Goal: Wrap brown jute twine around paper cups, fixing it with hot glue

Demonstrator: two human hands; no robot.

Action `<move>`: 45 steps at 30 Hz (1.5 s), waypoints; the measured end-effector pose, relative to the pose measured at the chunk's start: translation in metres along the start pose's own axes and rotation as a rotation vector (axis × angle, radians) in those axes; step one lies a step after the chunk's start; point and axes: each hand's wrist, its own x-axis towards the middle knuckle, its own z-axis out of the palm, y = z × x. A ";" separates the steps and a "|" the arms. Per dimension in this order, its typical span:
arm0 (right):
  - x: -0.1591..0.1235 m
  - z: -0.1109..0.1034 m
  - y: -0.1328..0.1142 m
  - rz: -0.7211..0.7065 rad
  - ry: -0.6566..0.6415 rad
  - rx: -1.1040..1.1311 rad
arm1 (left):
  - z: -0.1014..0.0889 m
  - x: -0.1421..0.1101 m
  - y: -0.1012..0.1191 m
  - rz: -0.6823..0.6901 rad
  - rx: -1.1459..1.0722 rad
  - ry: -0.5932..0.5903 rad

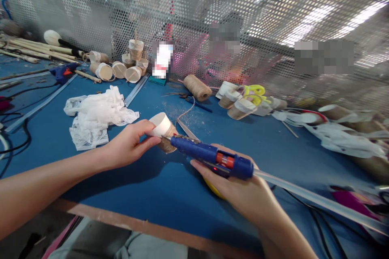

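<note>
Between the thumb and fingers of my left hand [136, 141] is a small pot [161, 124], tilted, with a white rim and twine wrapped round its lower part. My right hand [234, 186] grips a blue glue gun [197, 149], whose nozzle points left and meets the pot's side or nearly so. A long clear glue stick [304, 188] sticks out of the gun's back. Partly hidden behind the gun lie scissors [187, 129], with a yellow handle showing under my right hand. A loose twine strand rises from near the pot toward the twine spool [197, 88].
White lace [94, 115] lies heaped to the left. Several finished-looking pots [133, 73] stand at the back, near a phone [162, 60]. A second glue gun [63, 72] and sticks [39, 50] are far left. Twine-wrapped pots [241, 107] and white ribbon [349, 139] lie right. Black cables [319, 222] run nearby.
</note>
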 end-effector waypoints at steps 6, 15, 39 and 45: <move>0.009 -0.009 -0.009 -0.040 -0.057 -0.030 | -0.001 0.000 0.000 -0.002 0.026 0.002; 0.012 -0.013 -0.026 0.004 -0.095 -0.011 | -0.001 0.000 -0.002 0.027 0.012 -0.023; 0.010 -0.015 0.002 0.053 0.010 -0.133 | -0.003 0.000 0.001 0.117 -0.049 -0.074; 0.006 -0.018 -0.012 0.060 0.060 -0.057 | -0.004 0.000 0.001 0.113 -0.039 -0.075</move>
